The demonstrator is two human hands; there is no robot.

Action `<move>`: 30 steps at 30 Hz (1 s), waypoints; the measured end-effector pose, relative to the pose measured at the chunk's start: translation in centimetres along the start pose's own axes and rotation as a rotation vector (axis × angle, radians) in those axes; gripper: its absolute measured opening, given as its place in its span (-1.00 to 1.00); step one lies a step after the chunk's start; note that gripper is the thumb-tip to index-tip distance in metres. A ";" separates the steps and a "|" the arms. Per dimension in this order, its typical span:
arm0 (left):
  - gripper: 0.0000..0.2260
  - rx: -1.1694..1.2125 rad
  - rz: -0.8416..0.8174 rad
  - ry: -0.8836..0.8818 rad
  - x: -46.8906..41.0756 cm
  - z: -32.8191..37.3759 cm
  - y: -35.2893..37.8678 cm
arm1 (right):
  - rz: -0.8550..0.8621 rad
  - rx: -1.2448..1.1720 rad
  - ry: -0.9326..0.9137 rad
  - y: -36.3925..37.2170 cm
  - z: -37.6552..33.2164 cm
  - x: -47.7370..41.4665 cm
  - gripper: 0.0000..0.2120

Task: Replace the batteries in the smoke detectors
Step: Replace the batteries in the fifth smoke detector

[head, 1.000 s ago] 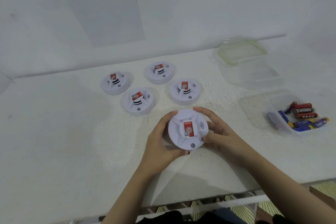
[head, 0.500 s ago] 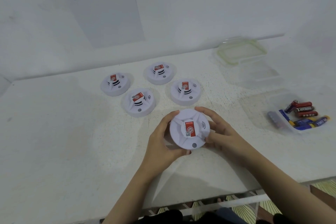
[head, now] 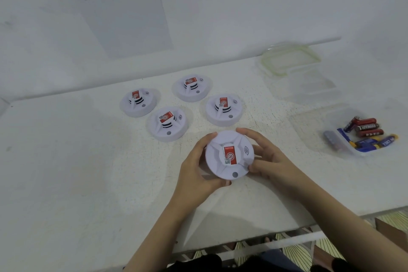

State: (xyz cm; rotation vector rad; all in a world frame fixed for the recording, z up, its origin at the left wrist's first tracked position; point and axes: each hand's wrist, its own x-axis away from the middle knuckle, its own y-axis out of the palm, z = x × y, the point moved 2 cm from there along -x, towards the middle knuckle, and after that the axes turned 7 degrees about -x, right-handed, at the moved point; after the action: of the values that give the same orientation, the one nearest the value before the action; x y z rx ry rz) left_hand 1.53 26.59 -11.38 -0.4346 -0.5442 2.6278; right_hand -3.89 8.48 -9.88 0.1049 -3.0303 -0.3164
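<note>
One white smoke detector (head: 229,155) is held at frame centre, just above the bench (head: 66,172), label side up. It is gripped at its rim by the left hand (head: 199,170) and right hand (head: 268,159), fingers curled on it. Four more detectors (head: 169,122) are laid out behind it. Batteries (head: 366,133) are kept in a clear tub (head: 337,115) at right.

Batteries (head: 368,133) in tray (head: 309,121) — right of detectors (head: 168,122).

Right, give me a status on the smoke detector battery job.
Done: nothing visibly finished. Four detectors sit closed on the table. In hand: the left hand and right hand grip a fifth detector, not yet opened. Left: all five; batteries wait in the clear tray.
</note>
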 end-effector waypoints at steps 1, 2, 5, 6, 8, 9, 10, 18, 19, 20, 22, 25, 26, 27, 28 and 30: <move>-0.23 -0.001 -0.002 0.000 0.0 -0.1 0.0 | -0.001 0.000 -0.002 0.0 0.1 0.0 -0.40; -0.23 0.000 -0.003 -0.001 0.0 0.0 0.0 | 0.003 0.000 -0.004 0.0 0.1 0.0 -0.41; -0.23 0.003 -0.001 0.003 0.0 -0.1 0.0 | 0.008 0.019 -0.014 0.0 0.1 -0.1 -0.38; -0.23 0.006 -0.003 0.000 0.0 0.0 0.0 | 0.006 0.022 -0.019 0.0 0.1 -0.1 -0.38; -0.23 0.016 -0.007 -0.007 0.0 0.0 0.0 | 0.009 0.020 -0.021 -0.1 0.1 -0.1 -0.38; -0.23 0.017 -0.009 -0.007 0.0 0.0 0.0 | 0.010 0.017 -0.021 -0.1 0.1 -0.1 -0.37; -0.23 0.014 -0.013 -0.004 0.0 0.1 -0.1 | 0.009 0.013 -0.021 -0.1 0.1 -0.1 -0.37; -0.25 0.010 -0.023 0.005 0.0 0.3 -0.1 | 0.001 -0.005 -0.024 -0.2 0.2 -0.1 -0.37; -0.25 0.004 -0.023 0.007 -0.1 0.3 -0.1 | 0.001 -0.007 -0.023 -0.2 0.2 -0.1 -0.37; -0.23 -0.001 -0.025 0.007 -0.1 0.3 -0.1 | 0.001 -0.007 -0.022 -0.2 0.2 -0.1 -0.38; -0.22 -0.010 -0.024 0.009 -0.1 0.3 -0.1 | 0.001 -0.007 -0.021 -0.1 0.1 -0.1 -0.38; -0.22 -0.007 -0.025 0.011 -0.1 0.2 -0.1 | 0.001 -0.018 -0.018 -0.1 0.1 -0.1 -0.37; -0.22 -0.005 -0.028 0.008 -0.1 0.3 -0.1 | 0.000 -0.018 -0.015 -0.1 0.1 -0.1 -0.37; -0.21 -0.003 -0.030 0.006 -0.1 0.3 -0.1 | -0.003 -0.019 -0.012 -0.1 0.1 -0.1 -0.36; -0.21 -0.001 -0.032 0.004 -0.1 0.4 -0.1 | -0.004 -0.019 -0.011 -0.2 0.1 -0.1 -0.36; -0.20 -0.001 -0.036 0.001 0.0 0.4 -0.2 | -0.002 -0.018 -0.011 -0.1 0.1 -0.1 -0.36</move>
State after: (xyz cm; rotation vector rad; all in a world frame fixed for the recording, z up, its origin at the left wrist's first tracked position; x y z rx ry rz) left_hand 1.48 26.59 -10.97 -0.4226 -0.5485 2.5928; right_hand -3.81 8.37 -9.99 0.1058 -3.0376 -0.3462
